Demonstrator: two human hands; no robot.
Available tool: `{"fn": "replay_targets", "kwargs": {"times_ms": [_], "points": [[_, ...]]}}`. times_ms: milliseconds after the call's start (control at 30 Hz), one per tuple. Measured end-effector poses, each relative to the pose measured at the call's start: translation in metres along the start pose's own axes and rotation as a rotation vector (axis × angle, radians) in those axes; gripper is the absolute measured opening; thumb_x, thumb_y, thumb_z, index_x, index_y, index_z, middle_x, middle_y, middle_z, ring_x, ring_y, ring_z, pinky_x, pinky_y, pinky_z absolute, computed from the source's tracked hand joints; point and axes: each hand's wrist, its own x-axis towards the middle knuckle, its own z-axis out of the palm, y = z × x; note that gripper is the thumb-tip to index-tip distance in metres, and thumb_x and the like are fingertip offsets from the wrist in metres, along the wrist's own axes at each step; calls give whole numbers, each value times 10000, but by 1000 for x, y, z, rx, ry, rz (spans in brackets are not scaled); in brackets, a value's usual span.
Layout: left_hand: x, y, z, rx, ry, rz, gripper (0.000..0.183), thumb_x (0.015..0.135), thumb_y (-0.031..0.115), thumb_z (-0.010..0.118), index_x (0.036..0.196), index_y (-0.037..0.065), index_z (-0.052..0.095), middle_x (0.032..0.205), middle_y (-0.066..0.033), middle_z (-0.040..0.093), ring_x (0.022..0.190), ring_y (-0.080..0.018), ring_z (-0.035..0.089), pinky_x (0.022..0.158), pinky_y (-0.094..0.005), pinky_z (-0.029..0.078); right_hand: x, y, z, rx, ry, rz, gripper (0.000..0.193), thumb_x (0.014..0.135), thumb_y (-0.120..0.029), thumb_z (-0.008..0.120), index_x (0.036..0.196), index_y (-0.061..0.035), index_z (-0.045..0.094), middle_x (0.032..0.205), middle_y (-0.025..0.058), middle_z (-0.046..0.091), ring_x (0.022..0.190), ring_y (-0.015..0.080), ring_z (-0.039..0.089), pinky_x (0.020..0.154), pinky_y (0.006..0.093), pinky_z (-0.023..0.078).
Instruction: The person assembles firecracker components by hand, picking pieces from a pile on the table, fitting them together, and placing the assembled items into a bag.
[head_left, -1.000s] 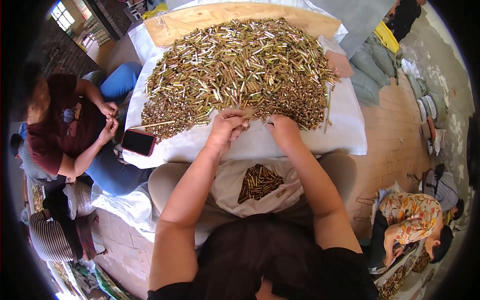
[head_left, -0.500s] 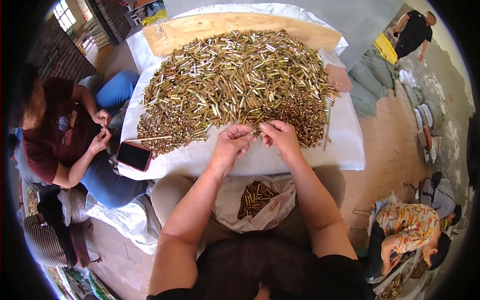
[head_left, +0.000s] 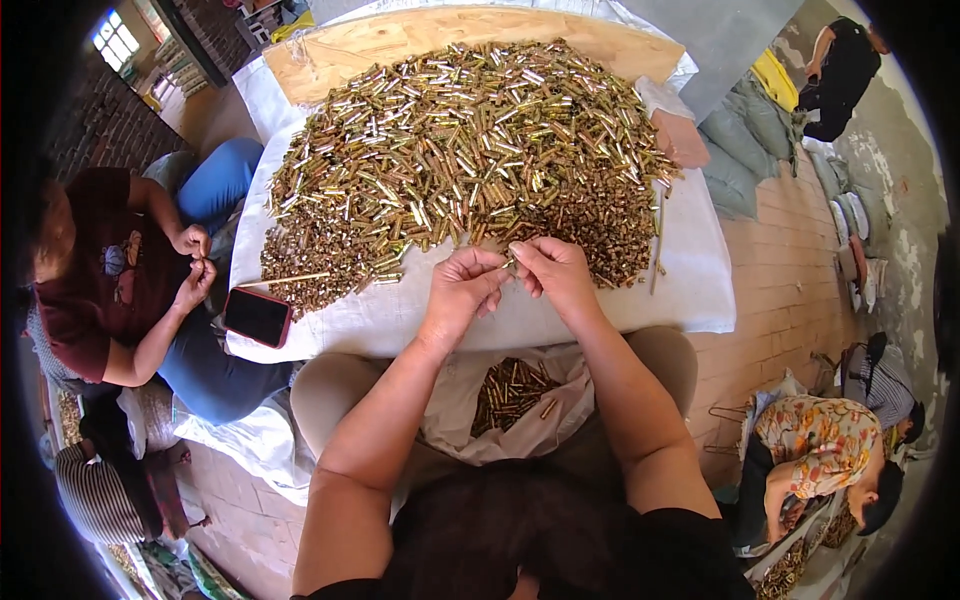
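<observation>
Left hand (head_left: 462, 290) and right hand (head_left: 553, 272) meet fingertip to fingertip, pinched on one small brass casing (head_left: 510, 263) at the pile's six-o'clock edge; the lap bag (head_left: 480, 415) holds a modest batch; the heap of casings (head_left: 460, 160) at twelve o'clock looks mostly unsorted.

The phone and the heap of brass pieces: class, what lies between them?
In the head view, only bare white cloth separates the phone from the heap of brass pieces; a few stray pieces sit at the heap's edge.
</observation>
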Motion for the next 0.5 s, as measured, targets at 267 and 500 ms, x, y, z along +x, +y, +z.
{"fn": "replay_targets", "kwargs": {"times_ms": [267, 500], "points": [[-10, 5, 2, 44, -4, -45, 78, 832, 10, 571, 909, 17, 577, 737, -69, 624, 463, -60, 454, 395, -185, 326, -9, -3, -2, -220, 0, -99, 250, 831, -225, 634, 674, -35, 593, 552, -12, 529, 452, 54, 469, 410, 195, 369], [-9, -1, -2, 64, -30, -53, 65, 836, 14, 566, 900, 14, 576, 726, -66, 622, 454, -52, 443, 400, -180, 323, -8, 2, -2, -730, 51, -447, 317, 791, -262, 638, 649, 9, 555, 579, 139, 554, 492, 261, 530, 475, 360, 418]]}}
